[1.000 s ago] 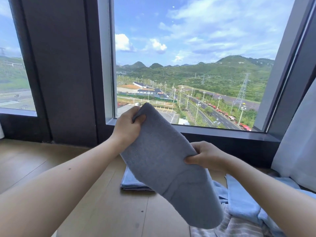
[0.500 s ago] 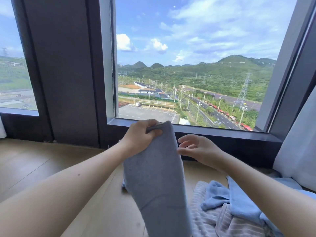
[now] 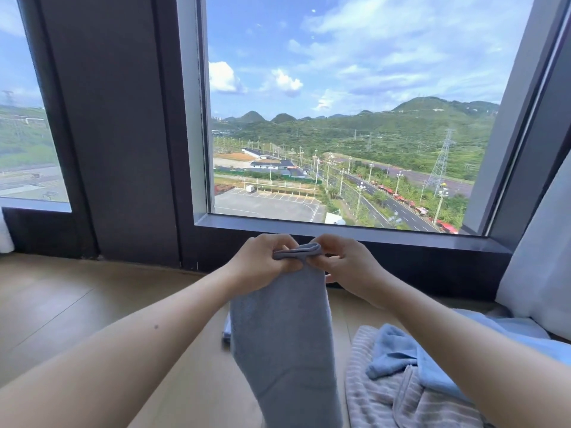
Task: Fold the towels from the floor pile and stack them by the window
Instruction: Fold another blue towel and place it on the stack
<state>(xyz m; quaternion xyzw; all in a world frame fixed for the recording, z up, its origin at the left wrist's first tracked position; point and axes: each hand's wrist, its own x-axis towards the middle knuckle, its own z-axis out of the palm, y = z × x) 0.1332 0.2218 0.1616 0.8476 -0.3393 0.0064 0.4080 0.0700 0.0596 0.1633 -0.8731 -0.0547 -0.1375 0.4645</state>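
A grey-blue towel (image 3: 284, 335) hangs lengthwise in front of me, folded into a narrow strip. My left hand (image 3: 262, 264) grips its top edge from the left. My right hand (image 3: 343, 264) pinches the same top edge from the right, so both hands meet at the top. Behind the hanging towel a folded light-blue towel (image 3: 226, 330) lies on the wooden floor below the window, mostly hidden. The unfolded pile sits at the lower right: a grey striped towel (image 3: 386, 393) with a crumpled light-blue towel (image 3: 398, 350) on it.
A large window (image 3: 340, 118) with a dark sill (image 3: 340, 233) runs across the back. A dark pillar (image 3: 117, 134) stands at the left. A white curtain (image 3: 543, 257) hangs at the right edge. Wooden floor (image 3: 77, 304) stretches to the left.
Both hands have lowered with the towel. My right hand let go of the towel's side, came up and now pinches the top edge beside my left hand.
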